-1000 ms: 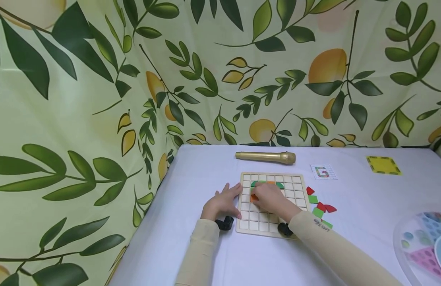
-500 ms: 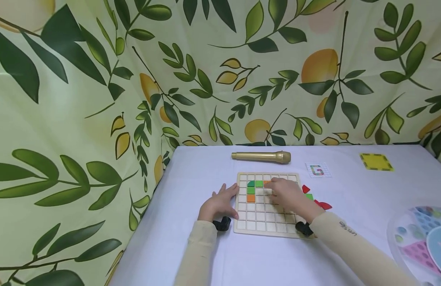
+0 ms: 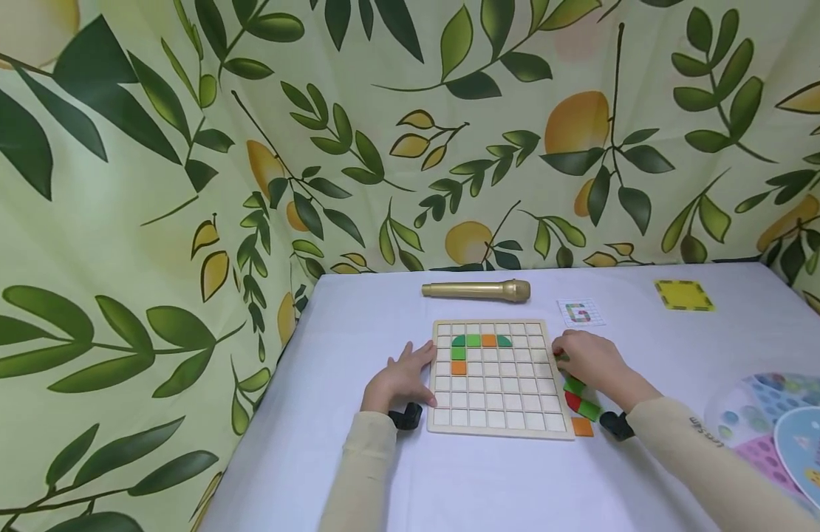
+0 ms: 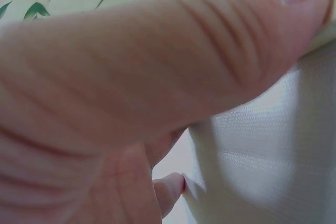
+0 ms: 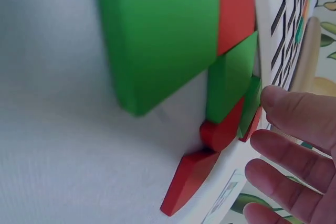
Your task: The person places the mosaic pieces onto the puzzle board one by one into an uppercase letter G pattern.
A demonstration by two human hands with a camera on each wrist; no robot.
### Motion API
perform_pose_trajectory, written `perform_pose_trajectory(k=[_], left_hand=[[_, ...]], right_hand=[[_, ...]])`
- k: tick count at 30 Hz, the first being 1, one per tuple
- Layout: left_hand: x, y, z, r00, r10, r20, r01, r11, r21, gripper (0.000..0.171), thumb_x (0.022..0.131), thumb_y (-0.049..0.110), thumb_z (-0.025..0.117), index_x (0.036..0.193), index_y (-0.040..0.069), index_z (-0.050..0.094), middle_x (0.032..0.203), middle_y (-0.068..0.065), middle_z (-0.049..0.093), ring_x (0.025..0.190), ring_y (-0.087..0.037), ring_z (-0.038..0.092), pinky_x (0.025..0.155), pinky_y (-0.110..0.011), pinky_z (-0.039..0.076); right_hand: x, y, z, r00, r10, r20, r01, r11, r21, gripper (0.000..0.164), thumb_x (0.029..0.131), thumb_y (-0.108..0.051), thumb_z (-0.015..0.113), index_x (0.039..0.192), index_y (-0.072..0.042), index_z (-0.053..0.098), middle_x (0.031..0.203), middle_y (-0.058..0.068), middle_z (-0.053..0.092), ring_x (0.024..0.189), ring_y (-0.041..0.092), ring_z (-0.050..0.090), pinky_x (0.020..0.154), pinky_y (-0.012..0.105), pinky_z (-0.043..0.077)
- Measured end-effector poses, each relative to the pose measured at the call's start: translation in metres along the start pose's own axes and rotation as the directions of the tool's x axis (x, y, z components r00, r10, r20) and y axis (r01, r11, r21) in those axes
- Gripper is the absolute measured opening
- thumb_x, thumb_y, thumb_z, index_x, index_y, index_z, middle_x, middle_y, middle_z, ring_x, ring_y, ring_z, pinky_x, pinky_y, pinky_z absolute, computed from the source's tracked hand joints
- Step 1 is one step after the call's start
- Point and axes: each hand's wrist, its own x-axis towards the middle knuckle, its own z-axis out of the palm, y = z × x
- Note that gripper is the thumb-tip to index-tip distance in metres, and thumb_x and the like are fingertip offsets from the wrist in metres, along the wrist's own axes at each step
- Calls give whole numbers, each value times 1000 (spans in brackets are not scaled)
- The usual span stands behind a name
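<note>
A wooden grid board [image 3: 496, 399] lies on the table. In its upper left cells sit two green squares [image 3: 473, 340], two orange squares [image 3: 458, 367] and two dark green rounded pieces [image 3: 504, 341]. My left hand [image 3: 398, 380] rests at the board's left edge, fingers and thumb spread. Beyond the right edge, my right hand [image 3: 592, 362] reaches over loose pieces. In the right wrist view its relaxed fingers [image 5: 286, 150] hold nothing, thumb close by the board's rim. Loose green pieces [image 5: 168, 30] and red pieces [image 5: 191, 177] lie beside them. A loose orange square [image 3: 582, 426] lies at the board's lower right corner.
A gold microphone [image 3: 476, 290] lies behind the board. Right of it are a small card [image 3: 581, 312] with a G made of coloured cells and a yellow square [image 3: 684, 295]. A round patterned item [image 3: 805, 451] fills the lower right. A leaf-print curtain [image 3: 383, 148] surrounds the table.
My right hand has gone from over the board to the loose pieces on its right, uncovering the row of placed pieces. The left hand stays at the edge. The head view has turned slightly right.
</note>
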Motion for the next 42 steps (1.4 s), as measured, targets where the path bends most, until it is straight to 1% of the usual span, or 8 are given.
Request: perform_pose_trajectory(k=[4, 11, 20, 27, 30, 34, 39, 42], left_hand=[[-1, -1, 0, 1000, 19, -8, -19, 1000, -7, 106, 57, 24, 86, 146, 17, 28, 153, 3, 19, 141, -31, 1, 105, -65, 4], [-1, -1, -1, 1000, 18, -2, -18, 1000, -11, 106, 58, 25, 86, 146, 16, 28, 153, 3, 18, 141, -30, 0, 105, -65, 4], [-3, 0, -3, 1000, 14, 4, -14, 1000, -12, 105, 59, 25, 85, 146, 16, 28, 153, 3, 18, 141, -30, 0, 105, -64, 4], [-2, 0, -3, 1000, -1, 6, 1, 1000, -11, 104, 59, 24, 85, 146, 18, 28, 153, 6, 17, 141, -28, -1, 106, -62, 3], [-2, 0, -3, 1000, -9, -2, 9, 1000, -16, 104, 59, 24, 85, 146, 18, 29, 153, 6, 18, 141, -28, -1, 107, -61, 3], [-1, -1, -2, 1000, -12, -1, 12, 1000, -17, 104, 58, 24, 86, 146, 18, 30, 153, 7, 19, 141, -27, 0, 107, -61, 4], [0, -2, -2, 1000, -10, 7, 11, 1000, -10, 104, 59, 25, 85, 146, 19, 28, 153, 7, 18, 141, -27, -1, 107, -61, 5], [1, -1, -2, 1000, -15, 7, 15, 1000, -8, 104, 59, 26, 85, 146, 19, 28, 153, 8, 18, 141, -27, -1, 107, -61, 5]], right_hand=[[2, 3, 1, 999, 30, 46, -31, 999, 9, 19, 78, -10, 71, 96, -4, 69, 87, 4, 63, 68, 16, 48, 58, 29, 43], [3, 4, 1, 994, 33, 106, -31, 999, -12, 22, 77, -9, 72, 98, -3, 68, 81, 2, 59, 68, 16, 48, 56, 27, 40], [5, 8, 5, 997, 5, 75, -3, 1000, -27, 28, 73, -6, 73, 100, -3, 67, 79, 1, 53, 67, 17, 47, 58, 29, 39], [4, 4, -5, 1000, -22, 17, 23, 1000, -19, 30, 71, -9, 74, 100, -4, 66, 82, 2, 55, 64, 16, 46, 54, 29, 38], [9, -7, -6, 995, -75, -59, 75, 997, -5, 29, 71, -9, 74, 99, -5, 66, 86, 4, 57, 61, 14, 46, 52, 27, 40], [18, -36, 0, 974, -177, -141, 181, 983, 16, 26, 72, -10, 74, 97, -6, 67, 90, 4, 59, 60, 11, 48, 52, 28, 43], [28, -80, 14, 945, -291, -150, 298, 954, 30, 25, 73, -13, 74, 97, -8, 68, 90, 1, 59, 64, 10, 51, 58, 29, 47], [33, -100, 22, 929, -337, -154, 344, 939, 16, 24, 73, -15, 74, 95, -10, 69, 89, -1, 60, 63, 8, 51, 59, 27, 48]])
